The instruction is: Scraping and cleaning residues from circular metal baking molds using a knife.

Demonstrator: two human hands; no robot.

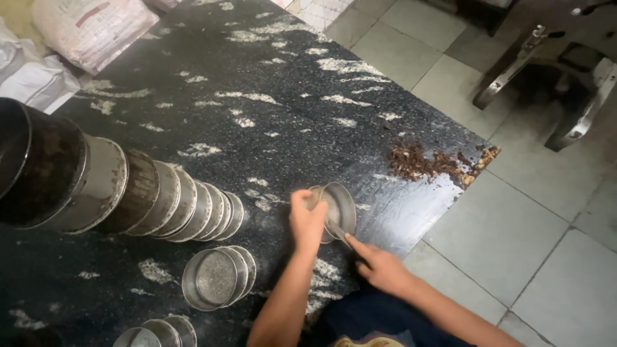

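A: Head view, looking down: where are the hands?

B: Both are low in the middle of the picture, over a black speckled stone counter (270,122). The left hand (307,222) is closed around the rim of a small round metal tin (334,209), holding it tilted on its edge so its open side faces the right hand.

A: And the right hand?

B: The right hand (384,266) pinches a thin metal tool (339,232), forefinger stretched along it, and the tool's tip sits inside the tin at its lower edge. I cannot tell what kind of tool it is.

A: So the tin is off the surface?

B: It stands just above or on the counter near the front edge; the contact is not clear.

A: What else lies around?

B: To the left, a row of nested round tins (186,205) lies on its side, growing larger toward the far left. Nearer the person, a short stack of tins (218,277) lies with its open mouth showing, and more tins (157,332) sit at the bottom edge. A heap of brown crumbs (437,164) lies at the counter's right corner. White sacks (90,29) rest at the top left, and grey floor tiles (514,231) spread to the right.
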